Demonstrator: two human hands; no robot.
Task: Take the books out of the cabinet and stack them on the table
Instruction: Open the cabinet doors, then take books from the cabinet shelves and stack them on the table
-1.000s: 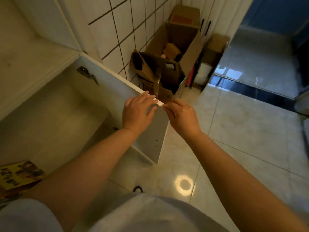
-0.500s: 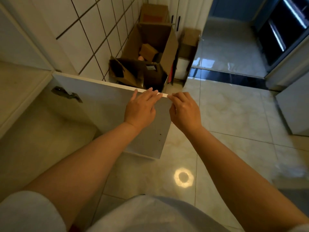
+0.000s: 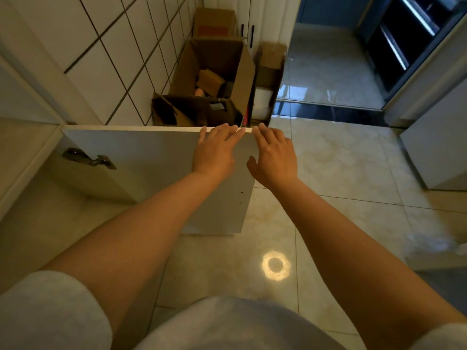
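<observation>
The white cabinet door (image 3: 151,157) stands wide open, swung out over the floor, with a metal hinge (image 3: 88,159) on its inner face. My left hand (image 3: 216,152) lies flat against the door near its top outer corner, fingers straight and reaching the top edge. My right hand (image 3: 274,154) is beside it at the door's outer edge, fingers straight and touching the top corner. The cabinet interior (image 3: 38,198) at the lower left shows only a bare floor. No books are in view.
Open cardboard boxes (image 3: 214,79) stand against the tiled wall (image 3: 113,54) just behind the door. Glossy floor tiles (image 3: 341,173) stretch to the right toward a doorway (image 3: 328,59). A white unit (image 3: 439,147) stands at the right edge.
The door has swung further open, from slanted to square across the view. Both hands went from hooking its top corner to lying straight against it. The yellow book at lower left has left the view.
</observation>
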